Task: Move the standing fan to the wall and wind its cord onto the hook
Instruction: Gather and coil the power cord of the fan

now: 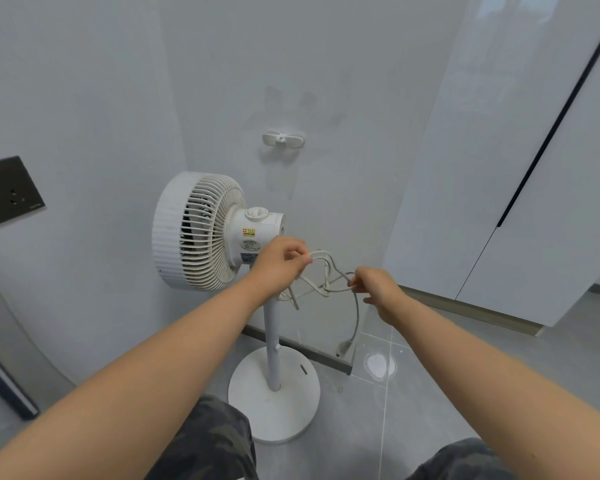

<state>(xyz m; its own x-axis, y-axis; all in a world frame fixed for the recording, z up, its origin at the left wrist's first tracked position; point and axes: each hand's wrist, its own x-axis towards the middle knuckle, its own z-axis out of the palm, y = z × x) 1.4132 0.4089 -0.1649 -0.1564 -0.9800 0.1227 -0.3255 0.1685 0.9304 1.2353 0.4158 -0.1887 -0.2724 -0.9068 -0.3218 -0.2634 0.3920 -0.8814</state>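
2 hands hold the tangled grey power cord (326, 278) beside the white pedestal fan (201, 230), which stands near the pale wall (343, 64). Your left hand (279, 263) is closed around a bunch of loops just right of the motor housing; your right hand (373, 289) pinches 1 strand between thumb and fingertips. The plug end (343, 348) dangles below the right hand. The white double-armed wall hook (284, 138) lies straight above and farther back, its arms running left-right, nearer your left hand, so I judge the loops must rise upward.
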